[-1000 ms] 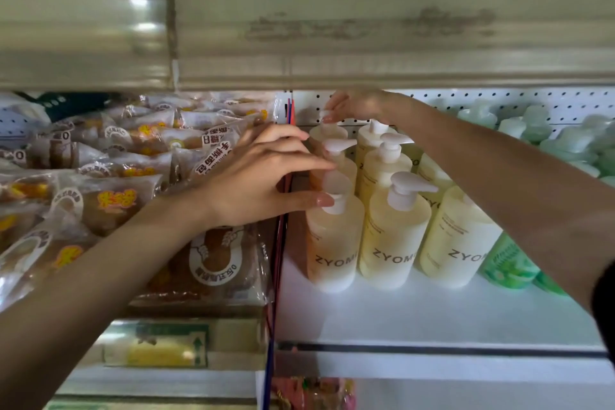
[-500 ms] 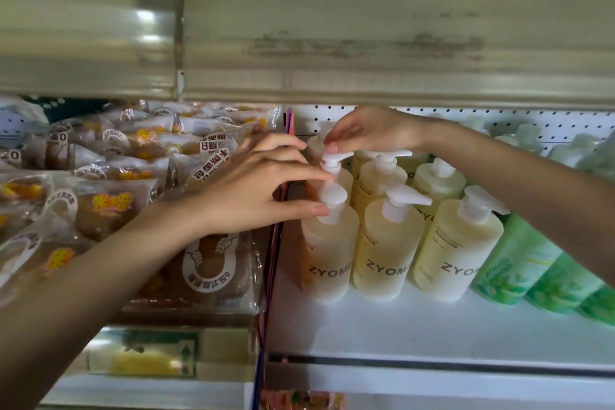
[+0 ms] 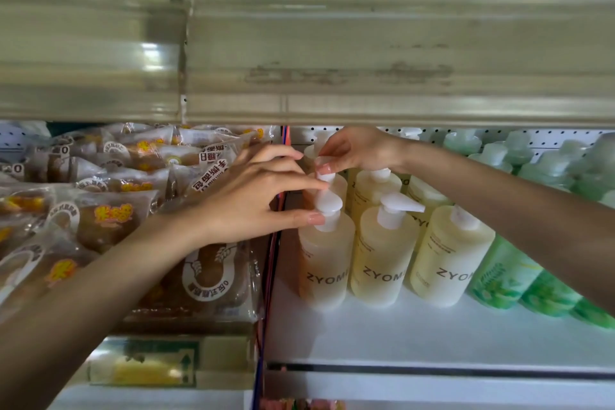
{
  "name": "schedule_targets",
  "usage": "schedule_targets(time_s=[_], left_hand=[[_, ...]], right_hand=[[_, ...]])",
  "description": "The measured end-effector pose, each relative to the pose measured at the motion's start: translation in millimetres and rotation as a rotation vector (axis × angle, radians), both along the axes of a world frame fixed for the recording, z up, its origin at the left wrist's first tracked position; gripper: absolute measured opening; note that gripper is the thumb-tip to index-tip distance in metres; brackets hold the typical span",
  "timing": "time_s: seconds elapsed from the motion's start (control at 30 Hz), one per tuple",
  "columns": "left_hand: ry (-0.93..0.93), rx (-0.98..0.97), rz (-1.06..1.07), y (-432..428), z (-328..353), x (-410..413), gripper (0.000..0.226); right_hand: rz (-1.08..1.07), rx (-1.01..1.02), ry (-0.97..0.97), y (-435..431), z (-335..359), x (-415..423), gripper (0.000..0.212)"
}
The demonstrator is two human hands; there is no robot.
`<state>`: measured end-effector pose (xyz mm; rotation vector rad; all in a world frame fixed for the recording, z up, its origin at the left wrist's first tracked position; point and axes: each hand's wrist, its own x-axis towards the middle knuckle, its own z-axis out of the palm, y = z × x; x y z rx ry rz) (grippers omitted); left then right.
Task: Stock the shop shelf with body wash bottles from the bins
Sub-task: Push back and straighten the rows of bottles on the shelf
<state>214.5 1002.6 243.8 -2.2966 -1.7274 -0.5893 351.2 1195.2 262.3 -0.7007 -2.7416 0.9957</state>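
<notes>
- Your left hand (image 3: 263, 196) reaches in from the lower left with its fingers curved. The thumb and forefinger close on the white pump of the front bottle (image 3: 324, 263): the thumb lies against the pump neck and the forefinger over the pump head.
- The front bottle stands upright on the white shelf (image 3: 399, 333), directly below the left fingertips. Its label reads "ZYOM", cut off at the bottle's edge.
- Your right hand (image 3: 356, 150) enters from the right, above and just beyond the left fingertips. Its fingertips are bunched and point down, pinching the pump head of the rear bottle (image 3: 338, 184).
- The rear bottle stands immediately behind the front bottle, under the right fingertips.
- The middle bottle (image 3: 382, 256) stands below the right wrist, touching the front bottle. The third bottle (image 3: 449, 263) stands beside it, under the right forearm.
- The green bottles (image 3: 506, 280) stand under the right forearm, on the far side of the third bottle.
- The bread packets (image 3: 206, 276) lie beneath the left wrist and forearm, in the neighbouring shelf section.
- The upper shelf edge (image 3: 332, 60) runs above both hands.
</notes>
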Motion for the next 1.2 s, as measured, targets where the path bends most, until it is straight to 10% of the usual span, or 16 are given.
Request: schedule_targets(time_s=[0.47,0.67,1.2], left_hand=[[-0.035,-0.011,0.032,-1.7,2.4,2.3,0.064],[-0.074,-0.004,0.031,-6.2,6.5,4.8,0.064],[-0.086,-0.148,0.127,-6.2,7.2,3.7,0.089]], right_hand=[[-0.030,0.121,-0.174,0.0,14.2,2.3,0.059],[-0.001,0.108,0.056,-41.0,32.4,45.5,0.030],[0.139,0.044,0.054,-73.3,8.5,50.6,0.041]])
